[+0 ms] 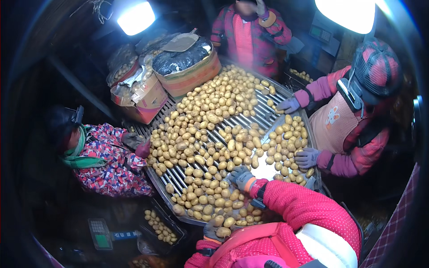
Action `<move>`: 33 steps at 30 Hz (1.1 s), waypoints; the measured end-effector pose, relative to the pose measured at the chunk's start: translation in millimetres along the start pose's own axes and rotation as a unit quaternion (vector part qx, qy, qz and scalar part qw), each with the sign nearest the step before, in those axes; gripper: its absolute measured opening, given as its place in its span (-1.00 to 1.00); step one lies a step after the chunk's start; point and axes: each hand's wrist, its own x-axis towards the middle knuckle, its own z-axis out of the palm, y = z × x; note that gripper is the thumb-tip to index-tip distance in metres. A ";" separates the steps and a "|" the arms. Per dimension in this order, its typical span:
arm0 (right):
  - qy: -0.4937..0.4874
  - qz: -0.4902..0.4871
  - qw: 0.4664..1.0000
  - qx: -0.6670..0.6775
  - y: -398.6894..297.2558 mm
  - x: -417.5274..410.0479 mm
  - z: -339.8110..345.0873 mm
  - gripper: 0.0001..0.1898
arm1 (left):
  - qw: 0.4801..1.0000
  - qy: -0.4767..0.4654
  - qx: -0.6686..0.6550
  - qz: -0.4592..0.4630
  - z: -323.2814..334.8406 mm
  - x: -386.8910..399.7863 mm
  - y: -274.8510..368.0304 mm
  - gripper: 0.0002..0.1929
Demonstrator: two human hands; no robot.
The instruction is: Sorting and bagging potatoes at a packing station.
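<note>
Potatoes (201, 140) cover a slatted metal sorting table (177, 177) in front of me. My left hand (211, 230), in a grey glove with an orange cuff, is at the near edge with several potatoes (223, 231) in its grasp. Further in, my right hand (241, 178), in a similar glove, reaches down among the potatoes beside a bare, bright metal plate (266, 169). Its fingertips are partly hidden, and whether they grip a potato cannot be told. Both my sleeves (301, 201) are red with light dots.
Co-workers stand at the left (107, 157), far side (246, 40) and right (352, 117); the right one's gloved hands (306, 158) touch the table. Cartons (187, 73) stand on its far-left corner. Below left are a potato crate (161, 227) and a scale (100, 234). Bright lamps (135, 18) hang overhead.
</note>
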 end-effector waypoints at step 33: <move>0.164 0.155 0.964 0.143 17.9 -46.2 -31.6 -0.66 | 0.988 0.025 0.152 0.016 -28.9 9.1 -12.0 -0.51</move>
